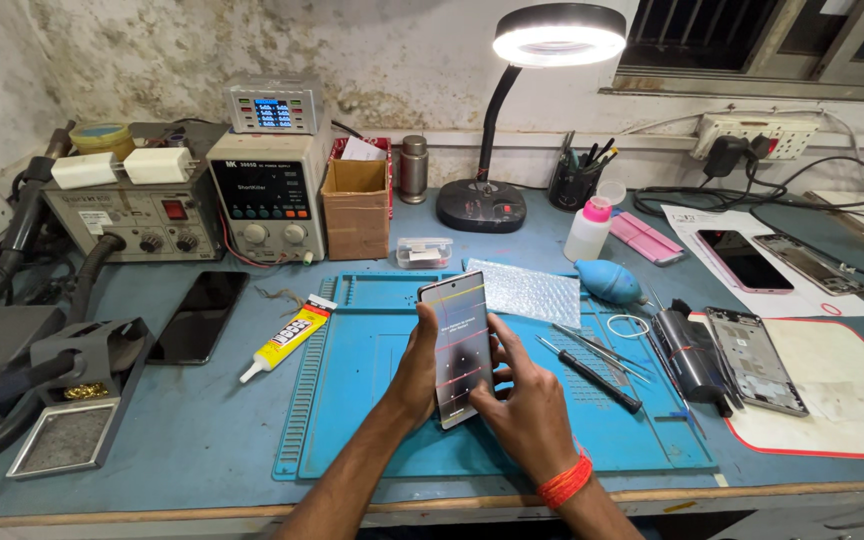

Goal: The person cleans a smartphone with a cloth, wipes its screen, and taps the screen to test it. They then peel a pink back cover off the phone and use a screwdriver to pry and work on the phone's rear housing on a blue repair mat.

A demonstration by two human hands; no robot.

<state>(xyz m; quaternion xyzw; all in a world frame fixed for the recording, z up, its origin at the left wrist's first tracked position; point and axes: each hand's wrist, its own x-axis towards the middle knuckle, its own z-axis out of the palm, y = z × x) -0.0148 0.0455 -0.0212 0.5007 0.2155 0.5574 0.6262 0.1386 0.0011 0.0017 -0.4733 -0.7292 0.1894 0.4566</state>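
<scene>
Left hand: closed around the left edge and back of a smartphone, fingers curled behind it, thumb along the side. The phone stood tilted up above the blue mat, screen lit and facing the person.

Right hand: fingers drawn loosely together, fingertips on the phone's right edge and lower screen; it steadied the phone rather than gripping it. An orange thread band circled the wrist.

On the mat, just right of the hands: a black-handled screwdriver and thin metal tweezers, lying flat. A sheet of bubble wrap lay at the mat's far edge, just beyond the phone.

Left of the mat: a yellow glue tube, and beyond it a dark phone lying face up on the blue table.

Right of the mat: a blue rubber air blower, a black cylinder tool, and a bare phone frame on a white red-edged pad.

Far side of the table: a small cardboard box, a bench power supply, a ring lamp switched on, a white bottle with a pink cap, and a pink-edged phone on paper.
</scene>
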